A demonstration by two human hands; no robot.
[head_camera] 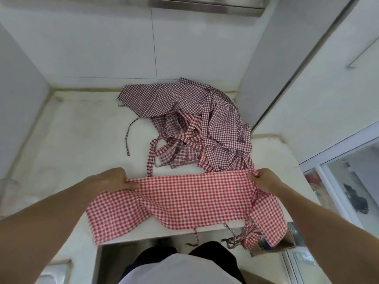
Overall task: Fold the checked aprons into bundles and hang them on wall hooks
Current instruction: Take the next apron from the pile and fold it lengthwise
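- Red-and-white checked apron (190,199) stretched flat between both hands, over the near edge of the pale counter (78,144); its lower part and ties hang past the edge.
- Left hand (114,179): fingers curled, pinching the apron's upper left corner.
- Right hand (264,179): thumb and fingers pinching the upper right corner, cloth bunched below it.
- Pile of checked aprons (192,128), darker and red, lies tangled farther back on the counter, straps trailing; its near edge sits just beside the held apron.
- White tiled wall (102,48) behind the pile.
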